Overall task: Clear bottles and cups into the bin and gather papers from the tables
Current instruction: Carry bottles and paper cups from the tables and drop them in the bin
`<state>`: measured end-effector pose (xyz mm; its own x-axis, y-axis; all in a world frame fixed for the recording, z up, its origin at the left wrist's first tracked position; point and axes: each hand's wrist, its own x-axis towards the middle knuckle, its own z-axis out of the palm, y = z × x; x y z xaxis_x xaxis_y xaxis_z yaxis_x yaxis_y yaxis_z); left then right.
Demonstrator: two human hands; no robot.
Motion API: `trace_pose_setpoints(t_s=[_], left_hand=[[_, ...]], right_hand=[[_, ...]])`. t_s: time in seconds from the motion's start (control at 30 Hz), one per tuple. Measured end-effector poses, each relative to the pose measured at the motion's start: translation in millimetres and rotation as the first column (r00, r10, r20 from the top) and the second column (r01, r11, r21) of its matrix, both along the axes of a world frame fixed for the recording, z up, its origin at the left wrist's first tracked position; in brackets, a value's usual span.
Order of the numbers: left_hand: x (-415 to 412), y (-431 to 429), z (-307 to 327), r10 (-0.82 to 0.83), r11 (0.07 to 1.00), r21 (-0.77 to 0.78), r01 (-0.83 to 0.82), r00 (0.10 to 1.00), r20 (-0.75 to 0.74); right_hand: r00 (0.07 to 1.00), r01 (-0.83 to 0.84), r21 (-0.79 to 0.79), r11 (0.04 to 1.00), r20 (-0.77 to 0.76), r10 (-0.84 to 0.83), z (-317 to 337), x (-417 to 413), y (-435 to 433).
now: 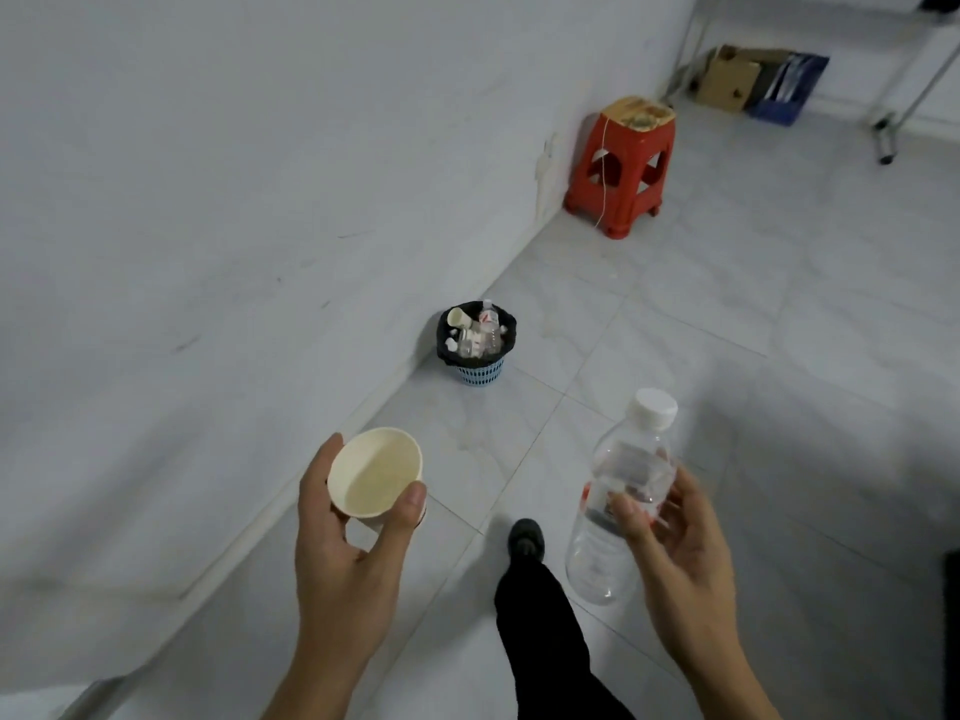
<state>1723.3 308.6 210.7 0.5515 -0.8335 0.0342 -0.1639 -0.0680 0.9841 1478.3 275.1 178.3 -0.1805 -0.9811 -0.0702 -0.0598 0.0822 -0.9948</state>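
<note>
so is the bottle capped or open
Capped: a white cap sits on the neck of the clear bottle, which the right hand holds.
</note>
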Motion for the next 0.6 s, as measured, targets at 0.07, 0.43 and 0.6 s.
trace_pose_setpoints(t_s=[0.07,0.43,0.6], left_hand=[[5.6,-57.9,-11.3,-0.002,1.0,0.019,0.003,1.0,-0.016],[84.4,-336.4,16.2,0.09,0.996,-0.024,-0.09,0.996,-0.022],[124.5,-437.1,-22.4,0.096,0.99,0.1,-0.095,0.995,-0.002]], right_hand=[[1.0,0.009,0.014,1.0,0.01,-0.009,-12.0,11.0,-57.0],[0.996,-0.055,0.047,0.997,-0.07,0.059,21.6,86.5,-366.9],[0.995,-0.02,0.134,0.991,-0.09,0.032,0.3,131.1,-469.4]])
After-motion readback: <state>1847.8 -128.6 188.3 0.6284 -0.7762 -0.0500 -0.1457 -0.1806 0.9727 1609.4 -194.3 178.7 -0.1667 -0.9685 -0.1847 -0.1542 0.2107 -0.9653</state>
